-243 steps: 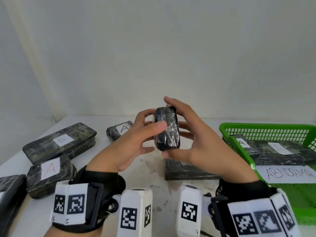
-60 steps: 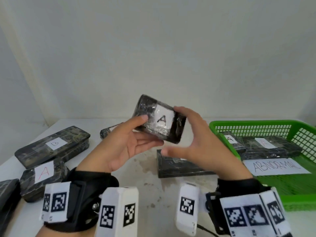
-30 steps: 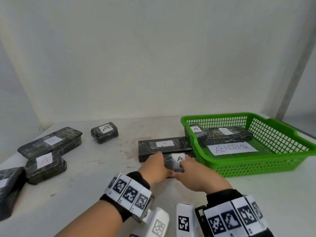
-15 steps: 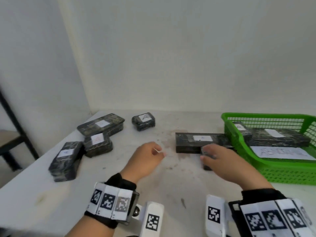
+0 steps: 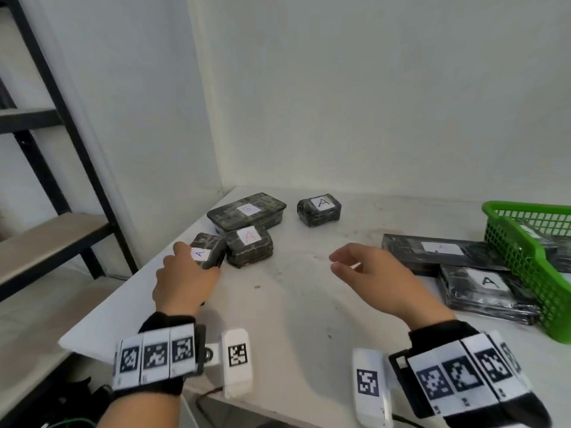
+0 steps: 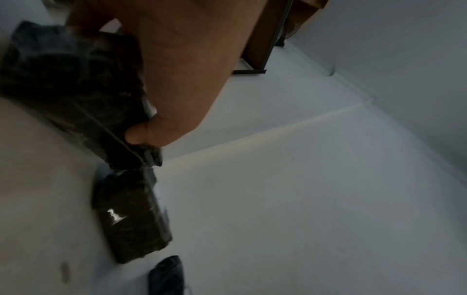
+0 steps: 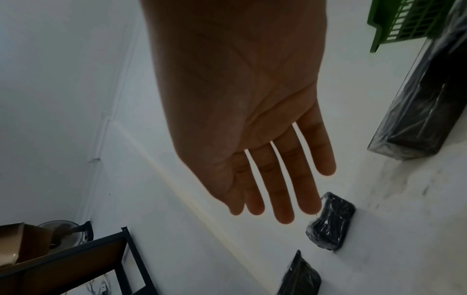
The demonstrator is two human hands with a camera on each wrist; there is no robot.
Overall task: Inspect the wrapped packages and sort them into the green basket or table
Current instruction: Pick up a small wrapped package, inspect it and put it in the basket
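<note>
White tabletop (image 5: 293, 304), corner wall behind. Left hand (image 5: 182, 285) gripped small dark film-wrapped package marked blue A (image 5: 206, 254), far left of green plastic basket (image 5: 525, 257). Right hand (image 5: 370, 273) slack, empty. Advice: lift clear, support with both hands, turn every face.

Bare white tabletop (image 5: 287, 291) lies open mid-surface; dark plastic-wrapped packages (image 5: 247, 211) crowd its far-left corner, a green plastic mesh basket (image 5: 525, 251) its right edge.
</note>
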